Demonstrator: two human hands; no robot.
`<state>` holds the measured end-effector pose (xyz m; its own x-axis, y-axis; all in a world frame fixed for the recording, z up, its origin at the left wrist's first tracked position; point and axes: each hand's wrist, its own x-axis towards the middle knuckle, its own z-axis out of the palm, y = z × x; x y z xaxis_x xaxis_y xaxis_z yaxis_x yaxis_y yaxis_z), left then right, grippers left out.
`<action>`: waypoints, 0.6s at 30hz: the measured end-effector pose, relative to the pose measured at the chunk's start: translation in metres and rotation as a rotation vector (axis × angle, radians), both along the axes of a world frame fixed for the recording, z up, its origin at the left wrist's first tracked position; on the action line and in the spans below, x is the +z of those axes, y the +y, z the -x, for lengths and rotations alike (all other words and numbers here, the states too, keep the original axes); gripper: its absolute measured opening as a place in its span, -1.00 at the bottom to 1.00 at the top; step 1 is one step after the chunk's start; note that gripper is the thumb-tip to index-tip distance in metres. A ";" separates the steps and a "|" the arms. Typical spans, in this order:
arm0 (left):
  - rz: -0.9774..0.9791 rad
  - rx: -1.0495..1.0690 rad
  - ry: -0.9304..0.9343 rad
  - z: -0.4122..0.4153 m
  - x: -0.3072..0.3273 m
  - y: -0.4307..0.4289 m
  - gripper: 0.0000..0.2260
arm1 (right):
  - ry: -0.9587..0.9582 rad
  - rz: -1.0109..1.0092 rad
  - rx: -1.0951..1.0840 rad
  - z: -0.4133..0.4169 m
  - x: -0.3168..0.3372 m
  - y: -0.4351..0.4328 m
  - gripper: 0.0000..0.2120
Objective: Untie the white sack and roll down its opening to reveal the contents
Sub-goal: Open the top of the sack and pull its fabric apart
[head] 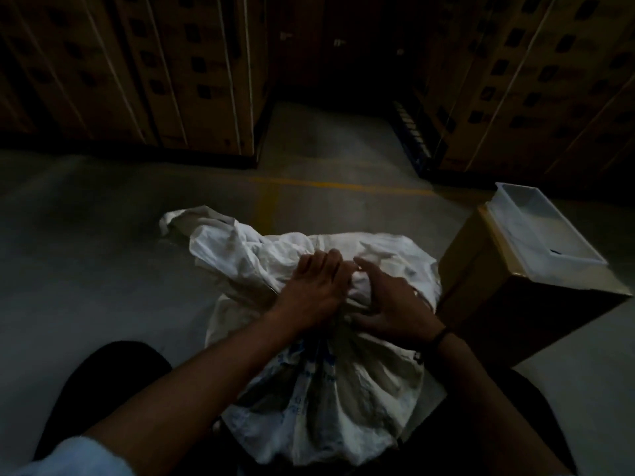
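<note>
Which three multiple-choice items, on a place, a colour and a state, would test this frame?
1. The white tray sits: A on the floor; B on a shelf; C on the cardboard box.
2. The print on the sack is: A blue; B red; C green.
3. The sack's mouth is: A rolled down; B bunched shut under the left hand and right hand; C cut open.
Key: 1 C, the tray rests on the box top. 2 A, blue lettering shows on the sack's side. 3 B, both hands hold the gathered neck and no contents show.
</note>
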<state>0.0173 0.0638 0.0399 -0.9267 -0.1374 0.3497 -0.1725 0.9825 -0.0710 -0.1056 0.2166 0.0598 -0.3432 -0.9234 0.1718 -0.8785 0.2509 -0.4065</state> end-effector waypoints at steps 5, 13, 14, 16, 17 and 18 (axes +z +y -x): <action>-0.237 -0.038 -0.163 -0.008 0.021 0.022 -0.25 | 0.268 0.114 -0.067 0.009 -0.012 0.006 -0.65; -0.536 0.271 -0.268 -0.006 0.037 0.004 -0.67 | 0.817 0.440 -0.127 -0.009 -0.031 -0.007 -0.67; -0.422 0.287 -0.296 -0.007 0.032 0.009 -0.71 | 0.794 0.405 -0.091 -0.012 -0.033 -0.009 -0.65; -0.143 0.297 -0.229 -0.011 0.021 0.017 -0.76 | 0.674 0.278 0.018 -0.013 -0.029 -0.006 -0.50; -0.036 0.280 -0.181 -0.015 0.016 0.020 -0.77 | 0.595 0.193 0.060 -0.011 -0.027 -0.001 -0.38; 0.043 0.237 -0.117 -0.018 0.009 0.021 -0.79 | 0.499 0.110 0.085 -0.012 -0.022 0.005 -0.27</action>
<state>0.0349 0.0848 0.0486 -0.9051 -0.3423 0.2524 -0.3851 0.9114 -0.1451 -0.0941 0.2216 0.0377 -0.1194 -0.9115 0.3936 -0.9876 0.1499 0.0474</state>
